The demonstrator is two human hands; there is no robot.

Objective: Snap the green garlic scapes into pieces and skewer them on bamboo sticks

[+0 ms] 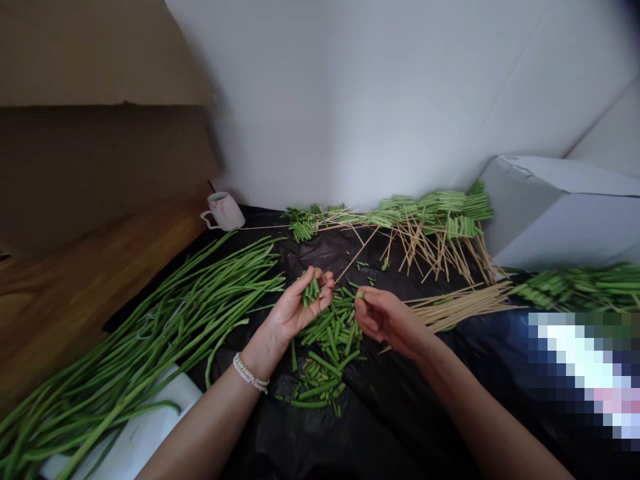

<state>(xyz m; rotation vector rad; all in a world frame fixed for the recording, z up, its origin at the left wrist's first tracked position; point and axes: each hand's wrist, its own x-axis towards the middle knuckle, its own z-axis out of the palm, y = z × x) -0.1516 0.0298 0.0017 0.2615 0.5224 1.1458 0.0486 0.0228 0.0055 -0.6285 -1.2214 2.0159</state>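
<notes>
My left hand (295, 308) is cupped and holds several cut pieces of yardlong bean (312, 291) upright in its fingers. A beaded bracelet (249, 373) circles that wrist. My right hand (386, 320) pinches a small green bean piece (359, 294) at its fingertips. Between my hands and below them lies a loose heap of cut beans (327, 347) on a black plastic sheet (395, 407). Close to my right hand, a bundle of bare wooden skewers (460, 305) extends to the right.
Long uncut beans (150, 320) spread across the left side. Bean-threaded skewers (430, 217) pile up at the back, with more (585, 288) at the right. A white mug (223, 211), wooden surface (75, 313), white box (555, 213), and pixelated patch (585, 373) surround the sheet.
</notes>
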